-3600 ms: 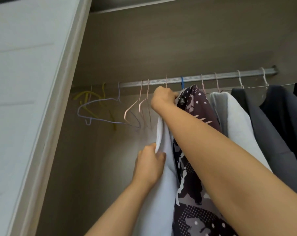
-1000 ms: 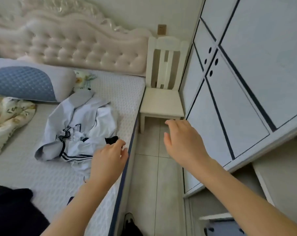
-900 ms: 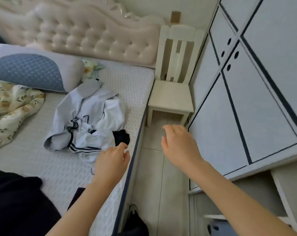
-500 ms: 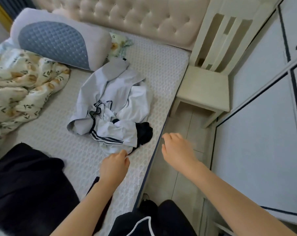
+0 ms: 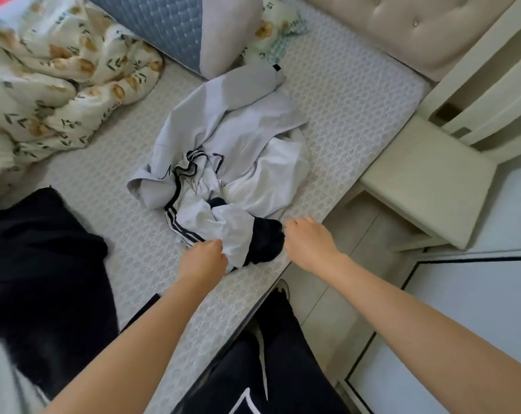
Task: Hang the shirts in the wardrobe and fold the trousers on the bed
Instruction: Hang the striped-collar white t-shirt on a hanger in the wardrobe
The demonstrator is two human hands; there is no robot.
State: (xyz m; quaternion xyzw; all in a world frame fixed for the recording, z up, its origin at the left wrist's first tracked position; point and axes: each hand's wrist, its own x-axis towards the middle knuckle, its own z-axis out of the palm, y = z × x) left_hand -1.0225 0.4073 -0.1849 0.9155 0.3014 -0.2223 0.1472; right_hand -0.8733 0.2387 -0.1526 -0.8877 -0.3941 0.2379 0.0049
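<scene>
Lying crumpled, grey clothes (image 5: 238, 124) w/ navy stripes

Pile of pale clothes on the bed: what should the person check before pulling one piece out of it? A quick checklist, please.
1. Left hand at the pile: ok, it meets the white striped garment at the near edge.
2. Left grip on the cloth: cannot tell, fingertips hidden.
3. Right hand free: ok, holds nothing, beside the dark fabric.
4. Pieces separated: not ok, pale and dark cloth lie tangled.
5. Folding room: ok, bare mattress shows left of the pile.
</scene>
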